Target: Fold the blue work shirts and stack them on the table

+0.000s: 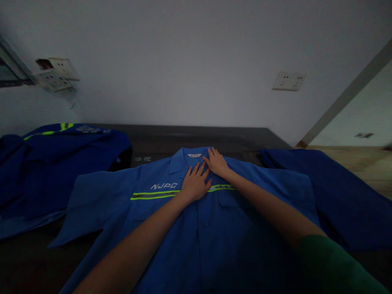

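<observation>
A blue short-sleeved work shirt (214, 241) lies spread front up on a dark table, with white "NJPC" lettering and a yellow-green reflective stripe across the chest. My left hand (196, 182) rests flat on the upper chest just below the collar, fingers stretched out. My right hand (217, 162) lies flat beside it on the collar area, fingers extended and touching the fabric. Both forearms reach over the shirt's front. Neither hand holds anything.
More dark blue garments lie on the table: a heap at the left (58, 163) and another at the right (343, 196). The dark table (196, 136) ends at a white wall with sockets (289, 81). Wooden floor (367, 163) shows at the right.
</observation>
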The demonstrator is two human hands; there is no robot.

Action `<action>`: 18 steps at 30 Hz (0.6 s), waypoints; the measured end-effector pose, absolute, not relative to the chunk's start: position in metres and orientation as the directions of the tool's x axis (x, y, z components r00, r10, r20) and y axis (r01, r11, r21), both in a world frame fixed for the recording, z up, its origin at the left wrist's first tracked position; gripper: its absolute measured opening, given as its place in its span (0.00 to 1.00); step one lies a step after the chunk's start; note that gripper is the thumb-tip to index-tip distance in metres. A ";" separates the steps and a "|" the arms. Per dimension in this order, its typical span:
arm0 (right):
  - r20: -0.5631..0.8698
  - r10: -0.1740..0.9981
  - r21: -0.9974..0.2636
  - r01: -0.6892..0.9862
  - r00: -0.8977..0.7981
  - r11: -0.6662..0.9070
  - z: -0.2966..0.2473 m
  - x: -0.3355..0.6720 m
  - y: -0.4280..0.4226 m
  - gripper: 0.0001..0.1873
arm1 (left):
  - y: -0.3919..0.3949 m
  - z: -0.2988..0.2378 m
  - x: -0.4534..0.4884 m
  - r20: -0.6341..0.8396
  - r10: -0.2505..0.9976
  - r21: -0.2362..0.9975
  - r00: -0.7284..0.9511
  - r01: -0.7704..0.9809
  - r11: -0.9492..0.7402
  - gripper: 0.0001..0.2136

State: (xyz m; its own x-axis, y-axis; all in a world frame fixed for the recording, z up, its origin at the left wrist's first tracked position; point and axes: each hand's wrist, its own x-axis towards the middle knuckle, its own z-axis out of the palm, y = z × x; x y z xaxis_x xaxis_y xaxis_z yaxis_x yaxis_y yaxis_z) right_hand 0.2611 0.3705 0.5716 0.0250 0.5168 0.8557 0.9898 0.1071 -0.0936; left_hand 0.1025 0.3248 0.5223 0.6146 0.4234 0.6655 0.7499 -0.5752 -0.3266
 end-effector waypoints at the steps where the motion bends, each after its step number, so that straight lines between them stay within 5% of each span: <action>1: 0.825 0.564 -0.102 0.990 0.029 0.099 0.567 0.261 0.371 0.33 | 0.326 0.522 0.103 0.667 0.422 -0.329 0.614 0.751 -0.573 0.27; 6: 0.798 0.602 -0.144 0.981 0.038 0.130 0.565 0.268 0.369 0.33 | 0.330 0.520 0.105 0.681 0.410 -0.339 0.606 0.758 -0.558 0.28; 11: 0.877 0.479 -0.192 0.937 0.030 0.292 0.560 0.275 0.336 0.30 | 0.331 0.519 0.104 0.728 0.368 -0.307 0.578 0.755 -0.579 0.29; 15: 0.928 0.371 -0.152 0.950 0.041 0.274 0.535 0.307 0.287 0.28 | 0.313 0.517 0.102 0.792 0.148 -0.370 0.593 0.658 -0.656 0.25; 18: 0.901 0.426 -0.141 0.985 0.084 0.103 0.511 0.343 0.256 0.26 | 0.291 0.521 0.086 0.851 -0.010 -0.388 0.526 0.614 -0.688 0.20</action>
State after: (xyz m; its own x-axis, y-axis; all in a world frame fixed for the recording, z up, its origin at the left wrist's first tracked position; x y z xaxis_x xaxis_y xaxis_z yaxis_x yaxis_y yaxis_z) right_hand 0.3429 0.2559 0.5110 0.0845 0.4263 0.9006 0.9847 0.1027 -0.1410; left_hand 0.0862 0.2906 0.5209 0.5255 -0.0104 0.8507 0.6139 -0.6876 -0.3876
